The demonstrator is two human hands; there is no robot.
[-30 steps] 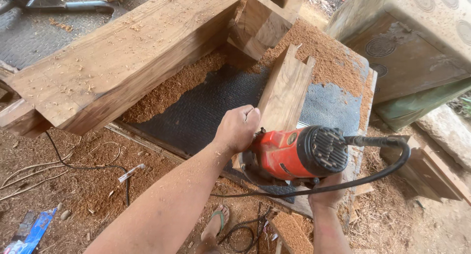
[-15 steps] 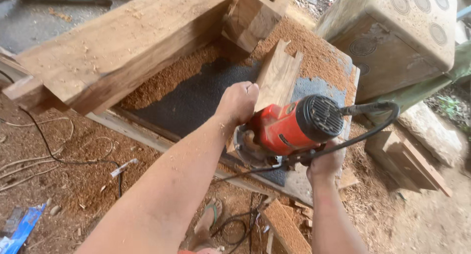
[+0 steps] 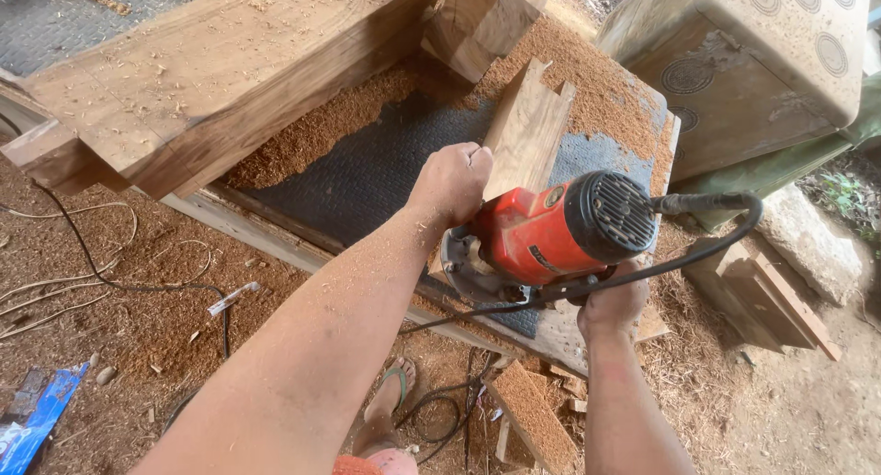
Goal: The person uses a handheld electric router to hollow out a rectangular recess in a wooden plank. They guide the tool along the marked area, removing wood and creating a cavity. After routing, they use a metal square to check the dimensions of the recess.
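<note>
A red electric circular saw [image 3: 551,236] with a black motor end sits at the near end of a notched wooden plank [image 3: 528,131]. My left hand [image 3: 451,183] rests closed on the saw's front, against the plank. My right hand [image 3: 613,305] grips the saw's handle from below, under the motor. The saw's black cord [image 3: 716,220] loops out to the right and back under the tool. The plank lies on a dark textured bench top [image 3: 367,172] strewn with sawdust.
A heavy timber beam [image 3: 211,80] lies across the bench on the left. A pale carved block [image 3: 743,62] stands at the right, with stacked boards [image 3: 771,291] below it. Cables [image 3: 101,264] trail over the sawdust floor. My sandalled foot [image 3: 390,392] is underneath.
The view has shifted a little; both hands stay on the saw, which has kept its place at the plank's near end.
</note>
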